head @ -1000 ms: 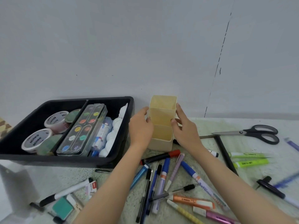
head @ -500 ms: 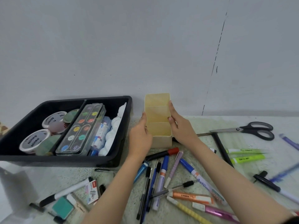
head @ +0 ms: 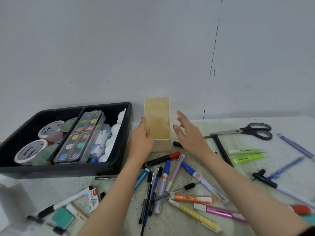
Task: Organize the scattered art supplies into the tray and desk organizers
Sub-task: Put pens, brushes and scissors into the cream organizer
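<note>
The cream desk organizer (head: 157, 124) stands upright on the desk (head: 196, 123) against the wall, just beside the right end of the black tray (head: 68, 169). Its three open compartments run back from the person and all look empty. Standing there, mouth up and close to the loose pens, it seems placed to take them by a short reach.

The left hand (head: 141, 142) rests against the organizer's left wall, fingers loosely curled and not clamped on anything, as if steadying the box. The right hand (head: 186, 133) hovers just off the right wall with fingers spread and apart, holding nothing; whether a fingertip touches the box I cannot tell. Both forearms reach forward over the pile.

The tray holds round paint tubs (head: 30, 151) in its left section, and a watercolour palette case (head: 80, 138) with white and blue items in its right.

In front of the organizer, pens and markers lie scattered and crossing: a red-capped marker (head: 163, 158), a blue marker (head: 192, 172), an orange highlighter (head: 193, 199). Two green highlighters (head: 245, 155) and the scissors (head: 247, 131) lie to the right. Judging by this, sorting the pens has not yet begun.
</note>
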Motion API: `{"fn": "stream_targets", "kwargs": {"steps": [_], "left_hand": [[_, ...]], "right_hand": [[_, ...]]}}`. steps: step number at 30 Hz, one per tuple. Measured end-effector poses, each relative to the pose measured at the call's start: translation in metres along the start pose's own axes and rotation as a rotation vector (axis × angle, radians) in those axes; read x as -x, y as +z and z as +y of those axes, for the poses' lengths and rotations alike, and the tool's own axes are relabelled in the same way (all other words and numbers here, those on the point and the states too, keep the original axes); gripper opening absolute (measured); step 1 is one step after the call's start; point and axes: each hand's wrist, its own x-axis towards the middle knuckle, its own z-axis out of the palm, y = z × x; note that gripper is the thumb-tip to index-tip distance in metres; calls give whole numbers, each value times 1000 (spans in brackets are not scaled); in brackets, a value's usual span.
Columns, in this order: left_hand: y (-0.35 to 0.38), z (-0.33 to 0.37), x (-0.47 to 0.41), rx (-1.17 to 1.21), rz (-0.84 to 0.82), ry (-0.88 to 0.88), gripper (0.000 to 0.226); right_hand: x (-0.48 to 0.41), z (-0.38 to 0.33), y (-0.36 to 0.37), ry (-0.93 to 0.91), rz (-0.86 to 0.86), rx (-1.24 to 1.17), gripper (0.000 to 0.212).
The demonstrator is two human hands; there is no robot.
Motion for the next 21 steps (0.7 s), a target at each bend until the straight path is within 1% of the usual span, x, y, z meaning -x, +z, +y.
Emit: {"fn": "stream_targets", "kwargs": {"steps": [1,3,6,9,10,12,14,15,18,21], "left_hand": [[3,2,3,-12,-8,-10,61],[9,6,11,-97,24,11,63],[19,12,32,-177,138,126,61],[30,19,55,-132,144,252,52],[35,21,61,-122,136,287,50],[43,26,72,-106,112,343,47],[51,29,78,-91,88,379,47],[54,31,80,-84,80,388,48],[61,39,83,-34,74,402,49],[66,50,85,-29,78,409,46]], "right_hand": [[8,6,-7,16,43,18,51],[21,23,-28,59,137,133,42],[35,51,-70,145,327,353,28],[45,78,-111,301,462,615,24],[48,86,-123,366,469,689,23],[53,102,-141,499,422,813,24],[58,116,-153,581,365,862,25],[61,121,-157,590,351,851,24],[64,129,-167,524,336,769,21],[64,127,-177,378,350,680,15]]}}
